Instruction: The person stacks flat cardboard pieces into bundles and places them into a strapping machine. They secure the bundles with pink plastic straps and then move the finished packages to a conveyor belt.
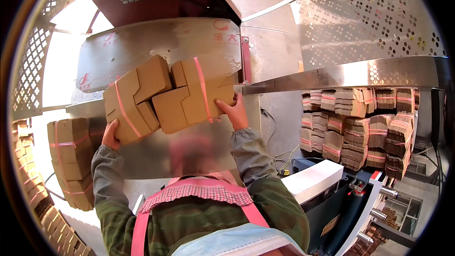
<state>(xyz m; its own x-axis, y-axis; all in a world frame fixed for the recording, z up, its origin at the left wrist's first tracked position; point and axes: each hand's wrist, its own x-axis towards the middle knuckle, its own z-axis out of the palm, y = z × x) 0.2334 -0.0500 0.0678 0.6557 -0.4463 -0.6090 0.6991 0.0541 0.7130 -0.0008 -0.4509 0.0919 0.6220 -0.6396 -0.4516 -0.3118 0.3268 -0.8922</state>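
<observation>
Two thick bundles of flat brown cardboard box blanks lie side by side over a shiny metal table [156,159], tilted up toward the right. A pink strap runs around each. My left hand [111,135] grips the outer lower edge of the left bundle [135,99], thumb on top and other fingers hidden beneath. At the right end of the right bundle [192,95], my right hand [233,113] holds on in the same way, its thumb pressed on the cardboard. The bundles' inner edges nearly touch, with a narrow dark gap between them. Whether their undersides touch the metal cannot be seen.
Behind the bundles stands a dark red machine [142,0] with a metal plate [99,50]. Strapped cardboard stacks [355,135] fill the right, and a tall stack [71,156] stands at left. A metal rail [341,76] and a white box-shaped part [313,180] are to my right.
</observation>
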